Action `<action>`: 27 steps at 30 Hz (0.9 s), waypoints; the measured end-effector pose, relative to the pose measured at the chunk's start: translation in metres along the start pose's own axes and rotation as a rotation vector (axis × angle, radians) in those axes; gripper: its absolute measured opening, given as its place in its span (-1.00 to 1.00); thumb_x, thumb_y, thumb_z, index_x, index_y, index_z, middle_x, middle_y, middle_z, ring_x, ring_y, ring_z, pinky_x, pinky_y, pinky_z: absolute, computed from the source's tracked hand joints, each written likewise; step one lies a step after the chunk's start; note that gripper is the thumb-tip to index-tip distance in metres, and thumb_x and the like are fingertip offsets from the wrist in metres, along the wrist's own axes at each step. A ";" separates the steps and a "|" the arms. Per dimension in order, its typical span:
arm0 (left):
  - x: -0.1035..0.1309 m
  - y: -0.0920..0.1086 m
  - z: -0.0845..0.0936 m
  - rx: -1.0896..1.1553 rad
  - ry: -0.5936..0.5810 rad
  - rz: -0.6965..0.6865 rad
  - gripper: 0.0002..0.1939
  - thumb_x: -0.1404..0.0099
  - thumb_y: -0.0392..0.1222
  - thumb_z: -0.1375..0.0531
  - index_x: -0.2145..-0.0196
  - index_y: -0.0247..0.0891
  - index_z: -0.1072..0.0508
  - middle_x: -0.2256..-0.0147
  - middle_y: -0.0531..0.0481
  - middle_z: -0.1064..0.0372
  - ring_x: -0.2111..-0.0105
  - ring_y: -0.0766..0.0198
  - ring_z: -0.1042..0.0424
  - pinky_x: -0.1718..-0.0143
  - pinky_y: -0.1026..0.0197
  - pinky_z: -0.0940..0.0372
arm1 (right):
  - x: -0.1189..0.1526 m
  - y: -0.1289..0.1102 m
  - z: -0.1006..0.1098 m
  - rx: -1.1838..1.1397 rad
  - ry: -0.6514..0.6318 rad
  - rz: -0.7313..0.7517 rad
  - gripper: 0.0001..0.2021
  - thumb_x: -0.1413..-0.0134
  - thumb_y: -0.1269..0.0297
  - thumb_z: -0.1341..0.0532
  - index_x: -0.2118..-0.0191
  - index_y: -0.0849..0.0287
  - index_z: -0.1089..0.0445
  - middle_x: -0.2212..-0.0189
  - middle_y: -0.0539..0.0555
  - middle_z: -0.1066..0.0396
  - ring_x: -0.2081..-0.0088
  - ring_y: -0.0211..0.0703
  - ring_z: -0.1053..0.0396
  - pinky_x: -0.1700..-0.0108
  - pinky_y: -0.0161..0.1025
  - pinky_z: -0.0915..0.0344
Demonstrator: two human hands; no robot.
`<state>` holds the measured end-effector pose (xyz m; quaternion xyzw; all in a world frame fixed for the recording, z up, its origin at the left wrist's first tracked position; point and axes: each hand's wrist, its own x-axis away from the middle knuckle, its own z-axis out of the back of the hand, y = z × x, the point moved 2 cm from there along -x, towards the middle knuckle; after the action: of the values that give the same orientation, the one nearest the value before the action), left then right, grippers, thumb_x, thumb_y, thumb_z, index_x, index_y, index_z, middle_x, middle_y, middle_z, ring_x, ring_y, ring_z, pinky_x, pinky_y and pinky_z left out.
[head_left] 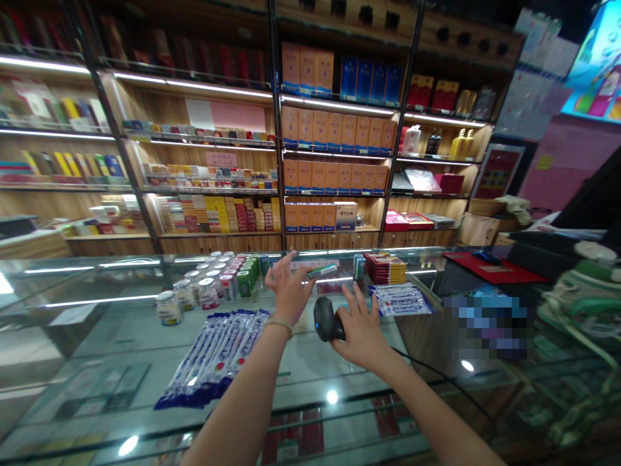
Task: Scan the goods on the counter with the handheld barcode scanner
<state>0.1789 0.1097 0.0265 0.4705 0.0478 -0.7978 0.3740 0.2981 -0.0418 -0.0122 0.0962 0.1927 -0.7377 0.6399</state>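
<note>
In the head view, my left hand [290,291] pinches a slim green-and-white stick pack [323,271] between thumb and forefinger, with its other fingers raised. Close by on the right, my right hand [359,330] is on a black barcode scanner [326,320]. Its fingers are spread forward, and the scanner's handle is mostly hidden under the palm. A small blue light glows on the scanner. Left of my hands, long blue-and-white packets [220,353] lie in an overlapping row on the glass counter [339,378]. Behind them stand rows of small jars [169,307] and green tubs [244,283].
Red-and-yellow packs [385,268] are stacked at the back right, with more blue-and-white packets [402,300] before them. A black cable [444,382] runs across the counter's right side. A red mat [492,268] lies beyond. Shelves of boxes [334,178] line the wall.
</note>
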 end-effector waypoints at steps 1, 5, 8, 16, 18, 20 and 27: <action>0.000 0.000 0.000 0.001 0.000 0.001 -0.81 -0.22 -0.15 -0.35 0.17 -0.06 -0.61 -0.33 -0.15 -0.15 -0.32 -0.18 -0.11 -0.34 -0.37 0.12 | 0.000 -0.001 0.001 -0.002 -0.014 0.006 -0.59 0.01 0.09 -0.33 0.05 0.18 -0.45 -0.49 0.27 0.18 -0.49 0.31 0.36 -0.37 0.50 0.53; 0.000 0.001 0.000 0.008 -0.004 0.008 -0.81 -0.22 -0.14 -0.36 0.17 -0.04 -0.61 -0.33 -0.12 -0.15 -0.32 -0.17 -0.11 -0.34 -0.37 0.13 | 0.001 -0.003 0.004 -0.018 -0.075 0.039 -0.55 -0.02 0.07 -0.32 0.00 0.20 -0.44 -0.49 0.26 0.17 -0.50 0.28 0.36 -0.38 0.48 0.55; 0.000 0.001 0.001 0.012 -0.009 0.009 -0.82 -0.22 -0.13 -0.36 0.17 -0.03 -0.61 -0.32 -0.13 -0.16 -0.32 -0.15 -0.10 -0.34 -0.36 0.13 | 0.003 -0.002 0.009 -0.049 -0.150 0.058 -0.46 -0.05 -0.06 -0.32 -0.06 0.21 -0.43 -0.49 0.30 0.21 -0.50 0.29 0.34 -0.37 0.50 0.51; 0.001 0.003 0.002 0.026 -0.025 0.035 -0.81 -0.22 -0.16 -0.36 0.18 -0.03 -0.61 -0.32 -0.11 -0.17 -0.32 -0.12 -0.11 -0.34 -0.36 0.14 | -0.033 0.014 0.035 -0.090 -0.060 -0.099 -0.45 -0.32 -0.19 -0.07 -0.15 0.09 -0.47 -0.45 0.27 0.02 -0.49 0.19 0.24 -0.40 0.40 0.37; 0.001 0.004 0.002 0.034 -0.018 0.036 -0.82 -0.24 -0.15 -0.34 0.17 -0.03 -0.61 -0.31 -0.12 -0.17 -0.32 -0.12 -0.11 -0.34 -0.35 0.12 | -0.052 0.018 0.039 -0.098 0.011 -0.221 -0.51 -0.34 -0.13 -0.09 -0.14 0.06 -0.48 -0.45 0.23 0.00 -0.49 0.18 0.22 -0.40 0.37 0.28; 0.001 0.004 0.002 0.037 -0.006 0.034 -0.83 -0.25 -0.14 -0.33 0.17 -0.04 -0.62 -0.31 -0.12 -0.18 -0.31 -0.12 -0.12 -0.34 -0.34 0.11 | -0.070 0.020 0.039 -0.116 0.044 -0.288 -0.57 -0.33 -0.09 -0.13 -0.09 0.04 -0.52 -0.44 0.20 -0.03 -0.48 0.19 0.21 -0.39 0.38 0.25; 0.000 0.000 0.002 0.013 0.037 0.019 -0.83 -0.24 -0.12 -0.35 0.18 -0.03 -0.61 -0.30 -0.15 -0.18 -0.29 -0.14 -0.14 -0.33 -0.34 0.08 | -0.109 0.026 0.021 -0.295 0.094 -0.377 -0.51 -0.36 -0.14 -0.04 0.08 0.05 -0.61 -0.38 0.17 -0.16 -0.44 0.20 0.08 -0.37 0.29 0.11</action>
<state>0.1780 0.1085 0.0272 0.4879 0.0451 -0.7858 0.3775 0.3437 0.0455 0.0449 -0.0016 0.3424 -0.8027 0.4883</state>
